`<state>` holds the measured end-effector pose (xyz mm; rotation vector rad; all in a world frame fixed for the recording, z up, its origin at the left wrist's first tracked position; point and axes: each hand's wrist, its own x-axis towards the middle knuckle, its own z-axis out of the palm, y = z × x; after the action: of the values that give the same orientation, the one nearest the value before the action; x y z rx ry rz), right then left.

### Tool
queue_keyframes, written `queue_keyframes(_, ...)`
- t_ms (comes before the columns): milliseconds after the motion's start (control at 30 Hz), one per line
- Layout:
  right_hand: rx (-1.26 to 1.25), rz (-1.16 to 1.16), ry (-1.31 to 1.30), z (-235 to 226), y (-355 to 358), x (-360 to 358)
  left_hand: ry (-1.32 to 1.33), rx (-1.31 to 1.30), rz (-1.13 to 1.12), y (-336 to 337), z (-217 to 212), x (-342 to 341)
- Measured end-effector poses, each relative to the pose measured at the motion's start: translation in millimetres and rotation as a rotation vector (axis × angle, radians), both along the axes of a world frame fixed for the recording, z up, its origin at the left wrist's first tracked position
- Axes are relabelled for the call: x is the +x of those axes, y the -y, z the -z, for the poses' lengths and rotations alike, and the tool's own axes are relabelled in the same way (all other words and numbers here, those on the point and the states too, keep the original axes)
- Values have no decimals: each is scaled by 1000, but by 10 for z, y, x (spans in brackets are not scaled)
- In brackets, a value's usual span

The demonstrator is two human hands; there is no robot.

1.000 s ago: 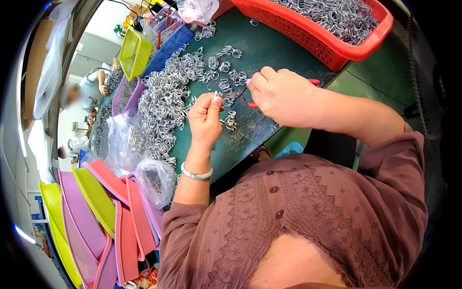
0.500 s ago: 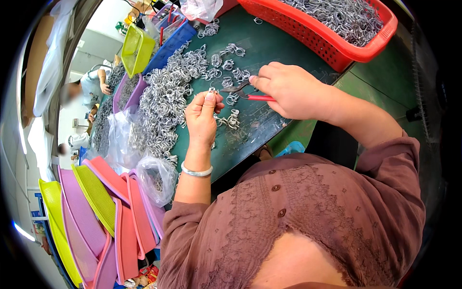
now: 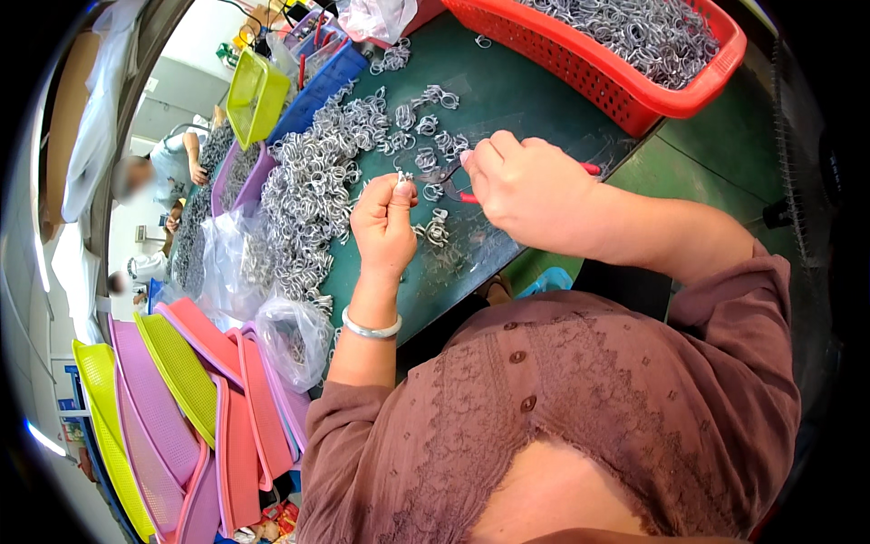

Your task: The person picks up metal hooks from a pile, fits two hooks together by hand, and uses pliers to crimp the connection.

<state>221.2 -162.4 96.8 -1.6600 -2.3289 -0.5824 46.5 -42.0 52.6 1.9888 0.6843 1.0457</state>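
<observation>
L hand (image 3: 385,222) pinches a small metal clip (image 3: 403,178) in its fingers (image 3: 399,195), silver bangle (image 3: 370,328) on wrist; R hand (image 3: 521,186) grips red-handled pliers (image 3: 453,177), tips near the clip; green counter (image 3: 526,100) w/ big pile of clips (image 3: 313,195) on L; red basket (image 3: 634,86) of clips at top R; stacked pink, purple & yellow trays (image 3: 172,408) lower L.

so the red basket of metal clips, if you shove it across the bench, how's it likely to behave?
The red basket is heaped with metal clips, so it is probably heavy and drags rather than glides. Its thin lattice wall may flex. Low and wide, it seems unlikely to tip.
</observation>
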Motion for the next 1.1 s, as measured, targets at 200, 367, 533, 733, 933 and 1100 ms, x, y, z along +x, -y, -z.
queue_keyframes(200, -785, -32, -881, -129, -261, 130, -106, 365, -95, -26, -5, -15)
queue_keyframes(367, -754, -109, -935, 37, -340, 113, -145, 477, -63, -94, -97, -57)
queue_keyframes(533, -51, -119, -61, 250, -347, -29, -210, 303, -58, -171, -17, -152)
queue_keyframes(733, -1159, -152, -1896, 246, -467, 50, -161, 452, -90, -172, -94, -114)
queue_keyframes(933, -456, -133, -471, 419, -482, -2, -231, 372, -14, -261, -1, -200)
queue_keyframes(1100, -679, -174, -884, 327, -569, 23, -205, 326, -79, -273, -39, -198)
